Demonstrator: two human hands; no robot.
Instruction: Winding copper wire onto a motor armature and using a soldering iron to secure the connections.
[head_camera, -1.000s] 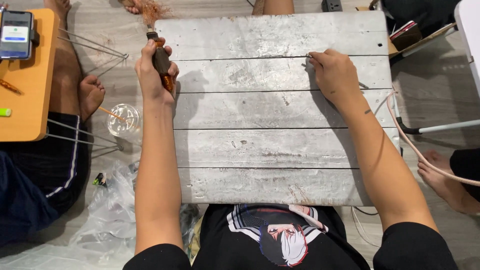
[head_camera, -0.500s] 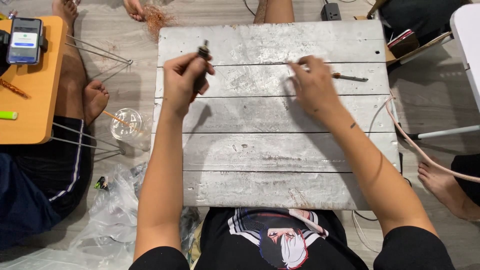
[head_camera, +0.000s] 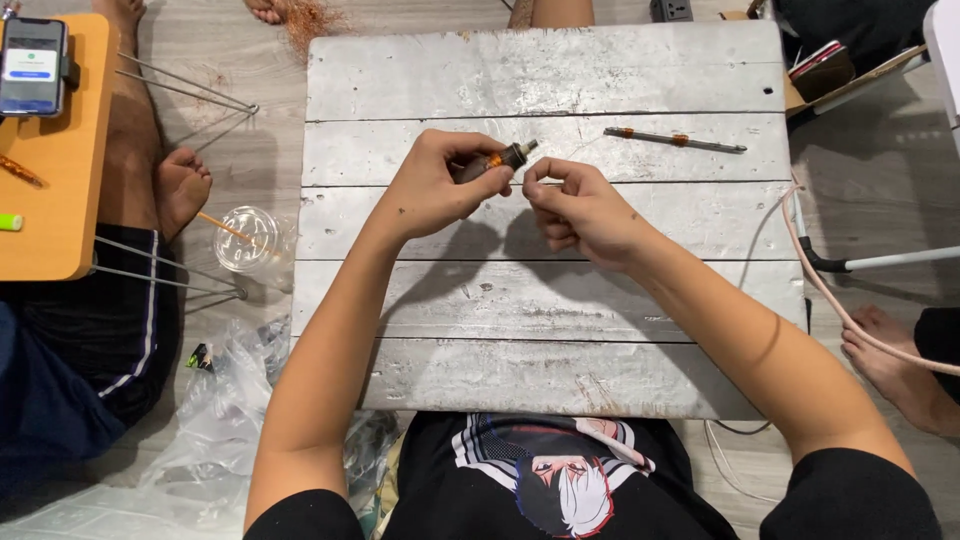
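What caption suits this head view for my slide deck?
Left hand holds a small dark tool over a grey plank board, right hand pinching at its tip.

A dark smartphone (head_camera: 32, 66) with a lit screen, pale with a green patch, lies on the orange counter (head_camera: 50, 200) at the upper left of the frame. Crumpled clear plastic bags (head_camera: 215, 430) sprawl on the floor at lower left, beside my left arm.
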